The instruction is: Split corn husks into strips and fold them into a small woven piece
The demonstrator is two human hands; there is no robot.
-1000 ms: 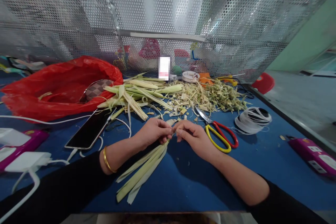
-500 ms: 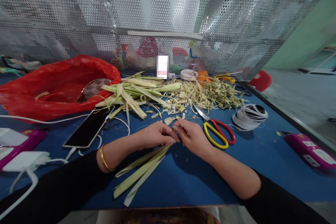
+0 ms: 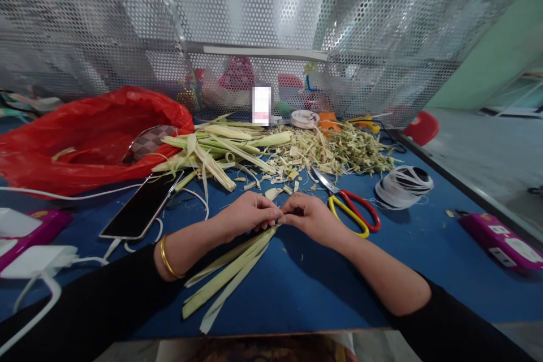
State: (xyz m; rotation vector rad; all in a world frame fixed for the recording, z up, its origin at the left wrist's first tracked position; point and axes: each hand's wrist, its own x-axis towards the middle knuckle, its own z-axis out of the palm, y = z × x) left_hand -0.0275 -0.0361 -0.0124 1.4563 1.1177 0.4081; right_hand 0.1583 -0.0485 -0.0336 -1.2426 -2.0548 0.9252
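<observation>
Husk strips [image 3: 229,276] are pinched at one end by the left hand [image 3: 248,215]; the right hand [image 3: 309,218] is pinched closed alongside.

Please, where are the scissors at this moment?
In the head view, the scissors lie right of centre on the blue table, between the right hand and the white spool.

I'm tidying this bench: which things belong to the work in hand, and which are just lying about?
In use or likely so:
pale plant strips, pinched by the left hand, right hand at their tip
probably the leafy pile, scissors and white thread

Apparently just lying about:
phone
red bag
purple socket block, far right
</observation>
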